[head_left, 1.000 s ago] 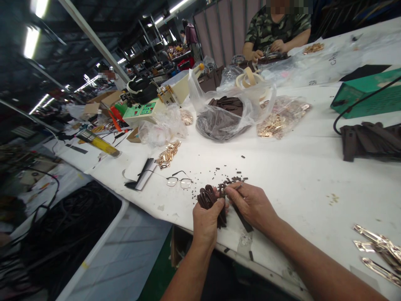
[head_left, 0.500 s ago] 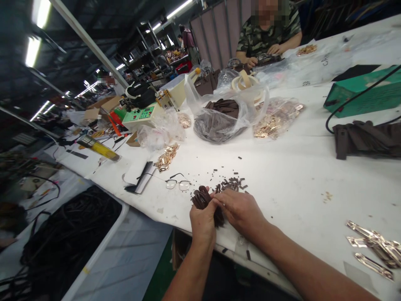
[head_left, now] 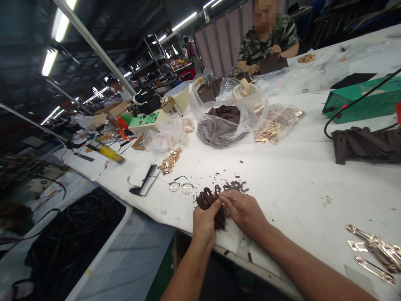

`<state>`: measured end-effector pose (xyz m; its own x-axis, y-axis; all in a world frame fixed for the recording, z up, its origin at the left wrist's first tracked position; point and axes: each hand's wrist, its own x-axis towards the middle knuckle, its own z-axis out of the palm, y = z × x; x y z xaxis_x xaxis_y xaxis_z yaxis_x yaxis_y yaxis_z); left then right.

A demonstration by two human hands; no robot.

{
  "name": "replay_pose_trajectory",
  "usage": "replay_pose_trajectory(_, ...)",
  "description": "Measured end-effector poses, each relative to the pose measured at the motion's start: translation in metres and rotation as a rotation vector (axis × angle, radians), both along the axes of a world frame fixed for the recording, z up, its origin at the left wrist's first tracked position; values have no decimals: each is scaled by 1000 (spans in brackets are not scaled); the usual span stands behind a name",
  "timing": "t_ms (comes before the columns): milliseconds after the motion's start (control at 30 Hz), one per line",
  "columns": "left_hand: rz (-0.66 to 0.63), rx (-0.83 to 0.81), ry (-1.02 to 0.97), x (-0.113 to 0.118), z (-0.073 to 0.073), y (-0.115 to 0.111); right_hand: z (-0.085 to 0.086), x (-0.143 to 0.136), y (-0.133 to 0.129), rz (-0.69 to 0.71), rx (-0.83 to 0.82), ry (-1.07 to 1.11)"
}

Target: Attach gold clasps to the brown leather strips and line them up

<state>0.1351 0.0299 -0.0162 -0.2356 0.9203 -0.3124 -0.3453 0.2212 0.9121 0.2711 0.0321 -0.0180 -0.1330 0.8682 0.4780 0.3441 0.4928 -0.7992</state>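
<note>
A bundle of dark brown looped strips is gripped in my left hand, close to the table's front edge. My right hand is pinched at the bundle's right side, beside one raised loop; a thin object shows at its fingertips, too small to name. Small dark cut pieces lie scattered on the white table just beyond my hands. Folded eyeglasses rest to the left of the bundle.
Gold metal parts lie in a pile, in a plastic bag and at the right. Beyond are a bag of brown strips, a green box and a seated person. A bin of black strips stands left.
The view has shifted slightly. My right fingertips have come a little away from my left thumb, and one loop now stands apart. The person opposite has raised one hand.
</note>
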Motion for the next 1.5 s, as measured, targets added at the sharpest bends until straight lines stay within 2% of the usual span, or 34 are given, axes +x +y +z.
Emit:
replay_pose_trajectory(133,-26,-6,11,-1,0,-1,3,1,1,-9,-81,56)
replay_pose_trajectory(300,26,14,12,-1,-3,-1,-2,1,4,83,-4,-83)
replay_pose_trajectory(400,1,51,41,0,-4,-2,-6,2,7,103,0,-123)
replay_pose_trajectory(500,-43,56,76,1,-4,-4,-5,2,8,42,-73,-41)
replay_pose_trajectory(633,-63,17,106,1,-5,-7,5,2,6,-87,-223,126)
replay_pose_trajectory(767,-85,21,157,1,-7,-9,11,4,6,-157,-306,114)
replay_pose_trajectory(833,-92,22,158,0,-7,-9,10,6,6,-110,-268,43)
replay_pose_trajectory(967,-88,93,151,-1,-6,-6,3,8,7,57,-71,-222)
replay_pose_trajectory(1067,-118,119,193,-2,-5,-5,-1,7,9,56,-24,-333)
replay_pose_trajectory(1167,-115,109,182,-1,-5,-6,3,6,6,55,-10,-234)
replay_pose_trajectory(1300,-57,38,134,0,-6,-7,20,10,-1,-12,-27,105)
replay_pose_trajectory(1400,-62,-6,115,-1,-4,-5,26,15,-1,-171,-166,271)
replay_pose_trajectory(1500,-81,-28,80,-3,0,-4,17,17,7,-181,-364,321)
